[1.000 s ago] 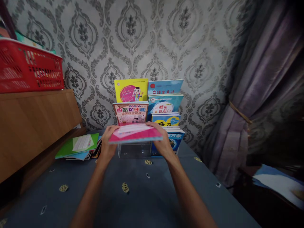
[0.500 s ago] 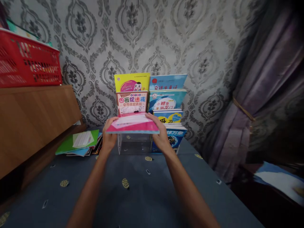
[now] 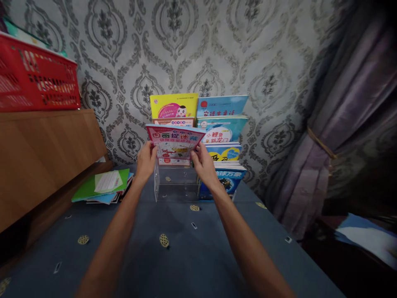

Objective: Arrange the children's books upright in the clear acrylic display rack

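Between my hands I hold a pink picture book (image 3: 175, 142), its cover facing me and its top edge tipped slightly toward me. My left hand (image 3: 147, 161) is closed on its left edge, and my right hand (image 3: 204, 164) grips the right edge. Right behind it stands a clear tiered book rack (image 3: 176, 191). A yellow book (image 3: 173, 101) leans in the rack's top left tier, with a similar pink-brown book (image 3: 161, 121) below it, mostly hidden. The right column holds a light blue book (image 3: 221, 105), a fish-story book (image 3: 229, 126), a yellow-blue book (image 3: 228, 153) and a dark blue book (image 3: 228, 180).
A stack of books with a green one (image 3: 85, 188) on top lies at the left. Beyond it, a red basket (image 3: 46, 74) sits on a wooden cabinet (image 3: 49, 149). The dark blue cloth (image 3: 182, 260) covers the table. A tied curtain (image 3: 307, 174) hangs on the right.
The pink book has turned from nearly flat to upright, so its front cover now shows. Both hands have shifted to grip its sides, in front of the rack's left column.
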Available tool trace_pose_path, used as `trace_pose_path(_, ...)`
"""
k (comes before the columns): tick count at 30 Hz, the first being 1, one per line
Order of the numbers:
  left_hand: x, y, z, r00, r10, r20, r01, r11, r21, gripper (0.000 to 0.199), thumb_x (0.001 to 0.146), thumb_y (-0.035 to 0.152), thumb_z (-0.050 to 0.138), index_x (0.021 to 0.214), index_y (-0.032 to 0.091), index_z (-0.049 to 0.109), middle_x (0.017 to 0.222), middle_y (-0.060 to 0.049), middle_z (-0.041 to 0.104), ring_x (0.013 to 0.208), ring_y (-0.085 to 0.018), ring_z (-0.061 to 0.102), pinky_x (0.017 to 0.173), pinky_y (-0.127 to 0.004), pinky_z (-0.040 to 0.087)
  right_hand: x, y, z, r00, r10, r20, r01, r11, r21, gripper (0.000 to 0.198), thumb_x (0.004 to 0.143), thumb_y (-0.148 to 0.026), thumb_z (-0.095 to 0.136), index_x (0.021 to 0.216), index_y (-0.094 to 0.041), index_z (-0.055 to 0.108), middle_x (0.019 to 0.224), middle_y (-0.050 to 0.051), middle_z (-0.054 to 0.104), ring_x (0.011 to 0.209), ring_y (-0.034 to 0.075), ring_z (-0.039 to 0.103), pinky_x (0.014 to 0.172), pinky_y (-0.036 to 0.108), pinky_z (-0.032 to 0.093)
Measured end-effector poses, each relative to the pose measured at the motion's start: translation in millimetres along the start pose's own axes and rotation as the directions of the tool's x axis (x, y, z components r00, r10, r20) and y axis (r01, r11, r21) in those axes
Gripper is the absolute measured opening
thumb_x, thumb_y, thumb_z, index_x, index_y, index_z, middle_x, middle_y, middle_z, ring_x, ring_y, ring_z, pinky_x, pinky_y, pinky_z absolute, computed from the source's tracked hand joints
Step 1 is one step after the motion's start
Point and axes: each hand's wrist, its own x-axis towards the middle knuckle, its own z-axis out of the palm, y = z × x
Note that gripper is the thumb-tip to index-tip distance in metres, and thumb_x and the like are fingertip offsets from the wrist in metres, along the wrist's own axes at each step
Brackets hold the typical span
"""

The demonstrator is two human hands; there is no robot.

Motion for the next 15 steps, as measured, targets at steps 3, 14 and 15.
trace_pose_path(3,11.1,2.4,3.3,1.0,-0.009,0.005,0.008,0.997,0.077,0.014,0.097,0.027,0.048,0.088,0.02,0.056,0.087,-0.005,0.066,0.086,-0.021,0.063,0.081,-0.032,0.047,4.7,7.6,0.4,1.0,0.017,0.004,-0.017,0.999,-0.031,0.063,0.1,-0.04,0.041,0.157,-0.022,0.024,0.144,0.016,0.056,0.123,0.031,0.06,0.103,0.053,0.05)
trace_pose_path(14,32.1,4.7,13.3,0.989,-0.126,0.081,0.108,0.973,0.206,0.019,0.099,0.028,0.046,0.093,0.018,0.061,0.09,-0.008,0.072,0.086,-0.023,0.067,0.078,-0.03,0.046,24.1,18.5,-3.2,1.0,-0.008,0.008,0.009,0.998,-0.059,0.067,0.096,-0.04,0.046,0.156,-0.017,0.027,0.145,0.019,0.053,0.114,0.032,0.065,0.101,0.055,0.051)
trace_pose_path(15,31.3,3.2,14.0,0.986,-0.14,0.088,0.119,0.971,0.209,0.019,0.099,0.028,0.046,0.094,0.018,0.062,0.09,-0.008,0.072,0.085,-0.022,0.067,0.078,-0.03,0.046,24.2,19.6,-2.7,1.0,-0.013,0.006,0.013,0.997,-0.072,0.066,0.096,-0.039,0.046,0.156,-0.017,0.028,0.144,0.019,0.053,0.113,0.032,0.065,0.101,0.055,0.051)
